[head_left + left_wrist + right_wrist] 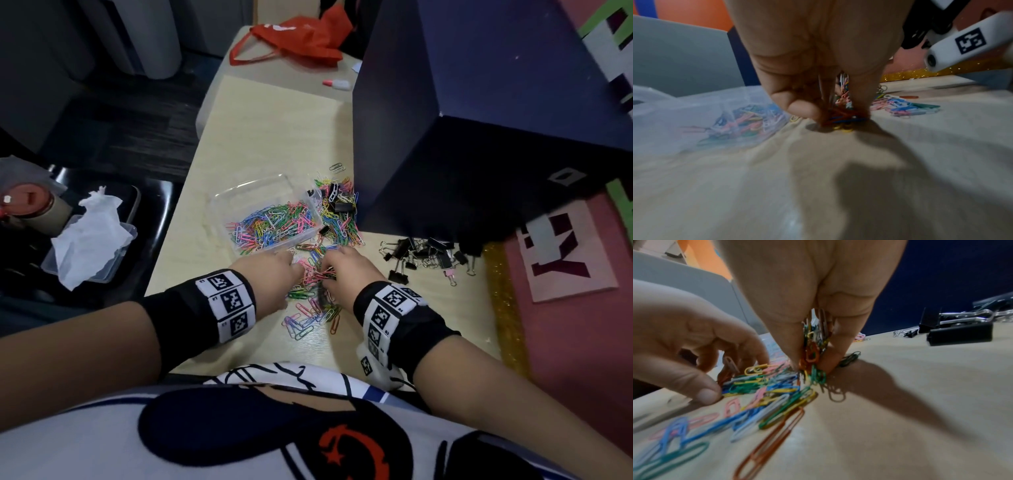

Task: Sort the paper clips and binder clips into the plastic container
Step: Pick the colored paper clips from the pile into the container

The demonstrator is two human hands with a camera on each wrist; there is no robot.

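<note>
A clear plastic container (219, 202) holds many coloured paper clips in its near compartment. Loose coloured paper clips (310, 315) lie on the table between my two hands. My left hand (274, 274) has its fingers curled round a bunch of clips (840, 118) beside the container (684, 113). My right hand (342, 270) pinches another bunch of paper clips (813, 353) just above the pile (764, 386). More clips mixed with a few black binder clips (342, 207) lie right of the container. A group of black binder clips (428, 255) sits at the right.
A dark blue box (479, 120) stands right behind the clips. An orange bag (301, 37) lies at the table's far end. A tray with white tissue (89, 236) sits on the black chair to the left. The table (274, 130) runs away beyond the container.
</note>
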